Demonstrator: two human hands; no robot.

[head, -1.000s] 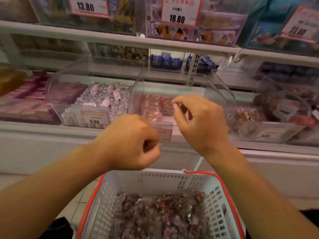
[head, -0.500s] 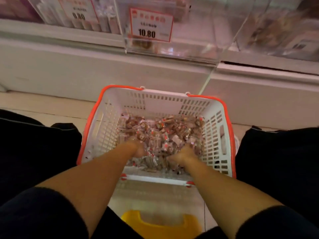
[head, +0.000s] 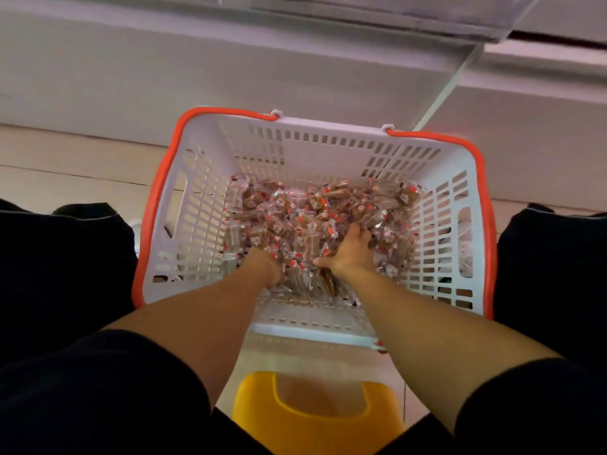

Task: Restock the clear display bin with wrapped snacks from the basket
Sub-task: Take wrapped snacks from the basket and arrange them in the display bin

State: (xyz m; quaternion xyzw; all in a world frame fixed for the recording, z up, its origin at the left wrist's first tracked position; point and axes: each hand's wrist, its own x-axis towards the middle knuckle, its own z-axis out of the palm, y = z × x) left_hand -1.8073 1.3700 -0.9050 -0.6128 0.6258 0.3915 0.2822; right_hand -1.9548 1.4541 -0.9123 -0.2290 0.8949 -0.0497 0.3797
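Note:
A white basket with an orange rim (head: 210, 205) stands on the floor between my knees. A heap of wrapped snacks (head: 312, 218), brown pieces in clear wrappers with red marks, covers its bottom. My left hand (head: 267, 267) is dug into the near side of the heap, its fingers closed among the wrappers and mostly hidden. My right hand (head: 353, 252) lies beside it, fingers curled down into the snacks and thumb sticking out to the left. Only the underside of the clear display bin (head: 394, 14) shows at the top edge.
The white shelf base (head: 197, 67) rises right behind the basket. A yellow stool (head: 315, 418) sits under me at the bottom. My dark-clothed knees (head: 65, 264) flank the basket on both sides. Pale floor tiles (head: 65, 165) show at the left.
A second ago both hands were up at the clear bin on the shelf. They dropped into the basket, and my view tilted down. Since half a second ago they have pushed deeper into the heap.

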